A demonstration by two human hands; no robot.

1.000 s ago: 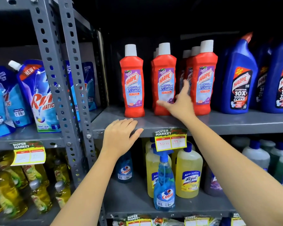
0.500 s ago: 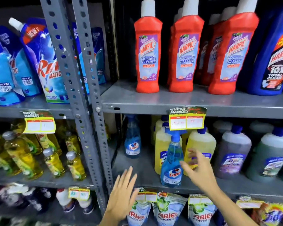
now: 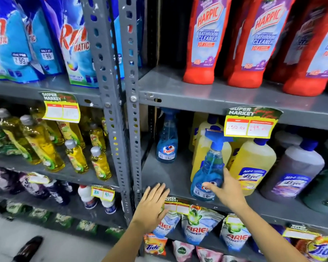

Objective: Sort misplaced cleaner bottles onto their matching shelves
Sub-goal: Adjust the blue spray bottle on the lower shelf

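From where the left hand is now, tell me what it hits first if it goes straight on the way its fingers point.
Probably nothing soon: the left hand points up and back over bare shelf. The rear Colin bottle stands nearest that line, slightly right; depth is unclear.

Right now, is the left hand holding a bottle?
No, the left hand lies flat on the shelf edge, fingers spread, holding nothing.

The right hand (image 3: 228,190) has reached and closed around the blue spray bottle (image 3: 208,174).
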